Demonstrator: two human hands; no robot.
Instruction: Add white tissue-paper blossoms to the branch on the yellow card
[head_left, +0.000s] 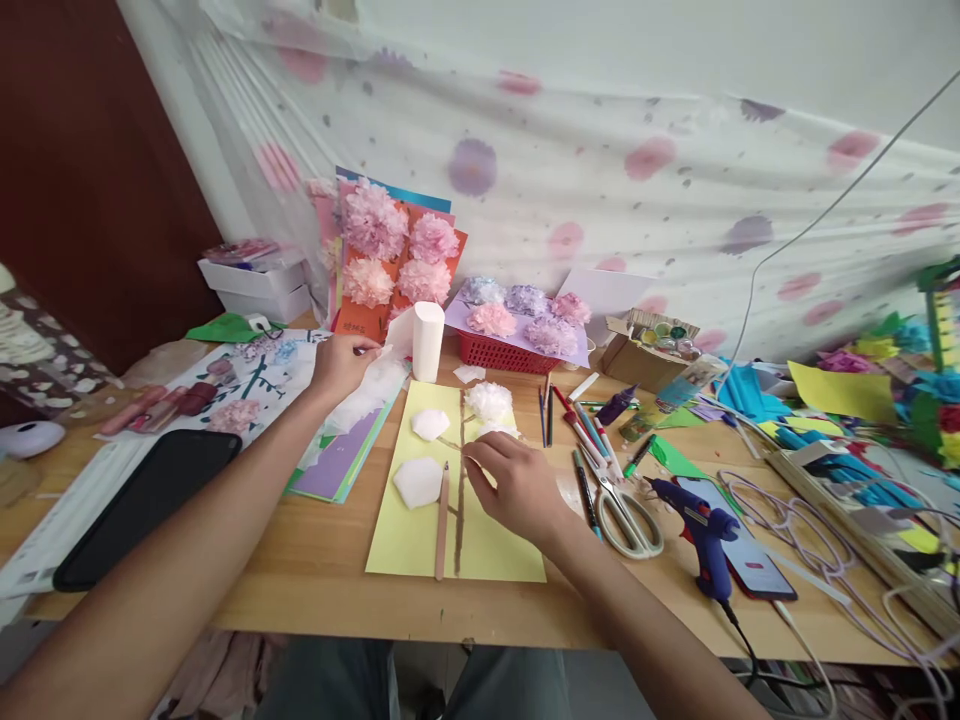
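A yellow paper sheet (420, 530) lies at the table's front, with a brown drawn stem, two flat white tissue pieces (417, 482) and a fluffy white tissue flower (489, 400) on it. A wooden pencil (442, 520) lies on the sheet. My right hand (517, 487) rests on the sheet's right part, fingers curled by the stem and pinched on a small white bit. My left hand (341, 362) is further back and left, pinching a strip of white tissue (375, 385) pulled from the white tissue roll (427, 340).
A black phone (150, 500) lies front left. Scissors (626, 510), pens, a blue glue gun (701, 535) and a second phone (754, 565) sit to the right. A red basket (499, 352) with tissue flowers and a card of pink flowers (390, 255) stand behind. Cables and paper scraps crowd the far right.
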